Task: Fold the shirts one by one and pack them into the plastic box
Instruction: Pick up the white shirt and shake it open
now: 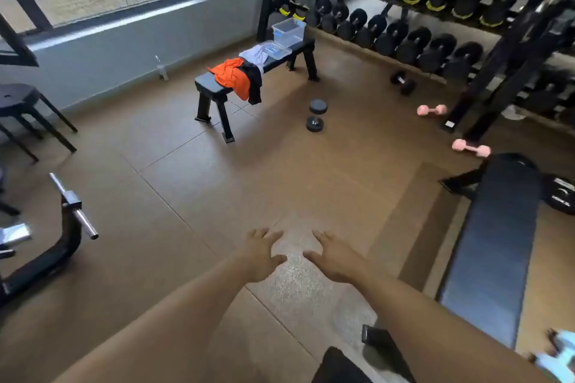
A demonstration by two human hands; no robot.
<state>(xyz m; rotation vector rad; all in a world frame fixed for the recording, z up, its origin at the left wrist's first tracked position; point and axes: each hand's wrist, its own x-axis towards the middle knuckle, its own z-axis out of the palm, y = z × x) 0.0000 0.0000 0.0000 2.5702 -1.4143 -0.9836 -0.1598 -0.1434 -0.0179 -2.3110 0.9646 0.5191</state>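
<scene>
A clear plastic box (288, 31) stands at the far end of a black flat bench (208, 84) across the room. Its clear lid (277, 49) lies flat beside it. An orange shirt (232, 77), a black shirt (254, 81) and a pale grey shirt (255, 54) lie crumpled on the bench, the orange and black ones hanging over its near edge. My left hand (260, 255) and my right hand (335, 258) reach out over the floor, palms down, fingers spread, holding nothing, far from the bench.
A black dumbbell (316, 115) stands on the floor near the bench, another (403, 82) by the long dumbbell rack (404, 28). Two pink dumbbells (432, 109) (470, 148) lie at right. A second padded bench (494, 246) is at right, a barbell stand (71, 221) and stool (18, 99) at left.
</scene>
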